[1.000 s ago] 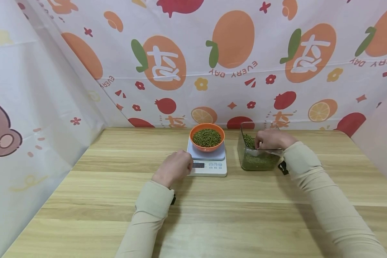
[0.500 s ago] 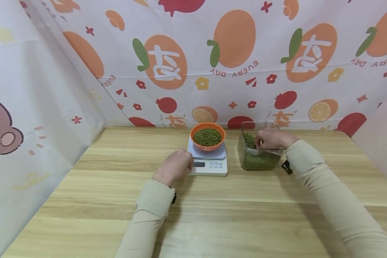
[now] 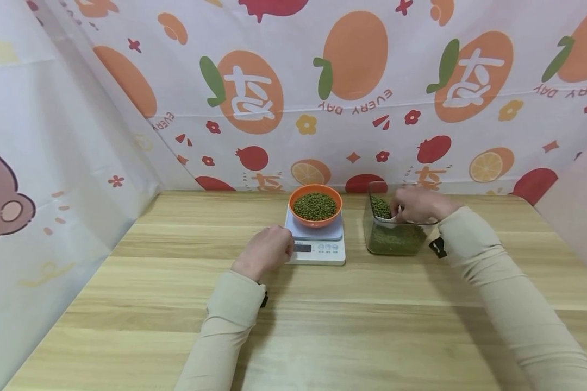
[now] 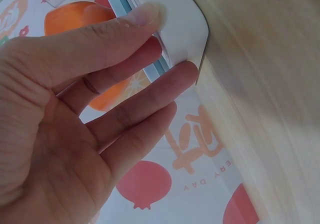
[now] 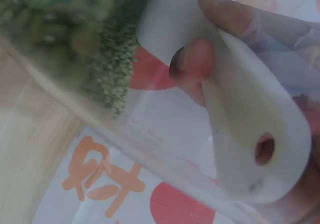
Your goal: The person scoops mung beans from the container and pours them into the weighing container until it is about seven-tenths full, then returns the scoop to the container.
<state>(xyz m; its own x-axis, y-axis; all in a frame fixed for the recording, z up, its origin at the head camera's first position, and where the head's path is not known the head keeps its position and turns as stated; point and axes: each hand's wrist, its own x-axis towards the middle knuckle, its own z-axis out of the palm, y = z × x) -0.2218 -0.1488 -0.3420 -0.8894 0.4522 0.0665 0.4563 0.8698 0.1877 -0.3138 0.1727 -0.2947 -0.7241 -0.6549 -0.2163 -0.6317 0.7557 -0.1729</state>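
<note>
My left hand (image 3: 266,250) is at the front left corner of a white kitchen scale (image 3: 323,259). In the left wrist view its thumb and bent fingers hold the edge of the scale. An orange bowl (image 3: 304,216) of green mung beans (image 3: 315,207) stands on the scale's platform. My right hand (image 3: 420,204) reaches into a clear square container (image 3: 372,233) of mung beans. It grips a white scoop (image 5: 255,119) by the handle, thumb and fingers round it. The end of the scoop is only partly visible behind the container's wall.
The container stands right of the scale, with a gap of wooden table (image 3: 354,239) between them. A fruit-print curtain (image 3: 293,108) hangs along the table's back edge, and another light curtain (image 3: 78,136) hangs on the left.
My right hand has moved slightly up and to the right inside the container, with the scoop. The left hand stays at the scale's corner.
</note>
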